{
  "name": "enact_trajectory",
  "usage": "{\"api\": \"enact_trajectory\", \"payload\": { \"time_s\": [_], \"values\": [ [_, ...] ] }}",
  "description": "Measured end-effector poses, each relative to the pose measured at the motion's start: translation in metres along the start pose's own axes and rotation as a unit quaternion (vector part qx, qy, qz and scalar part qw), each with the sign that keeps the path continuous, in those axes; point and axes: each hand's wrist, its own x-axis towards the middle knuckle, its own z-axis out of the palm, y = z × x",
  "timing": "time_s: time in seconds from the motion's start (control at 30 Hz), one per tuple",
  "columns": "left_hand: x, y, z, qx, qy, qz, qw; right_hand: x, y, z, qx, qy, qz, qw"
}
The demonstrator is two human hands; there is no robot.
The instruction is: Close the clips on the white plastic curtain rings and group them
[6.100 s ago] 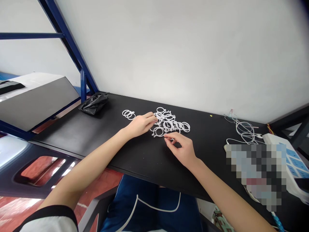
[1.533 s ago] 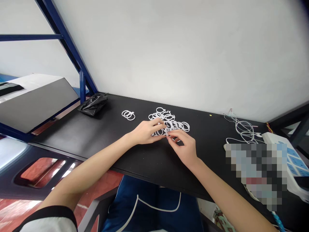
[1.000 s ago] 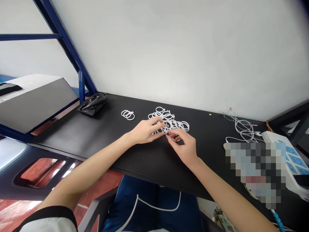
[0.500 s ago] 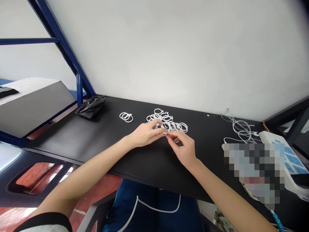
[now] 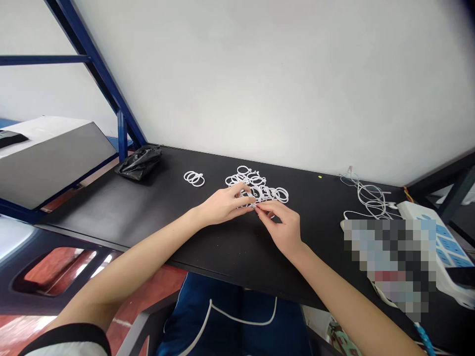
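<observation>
A loose pile of white rings with small eyelets, looking like curtain rings (image 5: pixel 244 170), lies on the black table (image 5: pixel 156 207) just beyond my hands. My left hand (image 5: pixel 222 205) is at the pile's near side, its thumb and fingers pinched on a white ring (image 5: pixel 255 193). From the right, my right hand (image 5: pixel 284 225) meets it, thumb and forefinger pressed together at the same ring's near edge. My fingertips partly hide the ring and the small piece between them. Apart from the pile, to the left, a few overlapping white rings (image 5: pixel 194 179) form a small group.
A crumpled black plastic bag (image 5: pixel 140 162) lies at the back left. Tangled white cables (image 5: pixel 371 200) and a white power strip (image 5: pixel 438 237) are on the right, with a blurred-out item beside them. A pale wall (image 5: pixel 260 89) rises behind the table.
My hands stay almost in place, pinched together at the ring, with only slight finger movement. The rings on the table have not moved.
</observation>
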Motion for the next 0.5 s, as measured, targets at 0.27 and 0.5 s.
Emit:
{"api": "enact_trajectory", "payload": {
  "time_s": [0.27, 0.5],
  "values": [
    [0.0001, -0.0005, 0.0003, -0.01, 0.011, -0.004, 1.0, 0.0014, -0.0033, -0.0006, -0.006, -0.01, 0.017, 1.0],
    [0.0016, 0.0, -0.0016, -0.016, 0.026, 0.006, 1.0, 0.0004, -0.0029, -0.0001, 0.004, -0.022, 0.026, 0.999]
  ]
}}
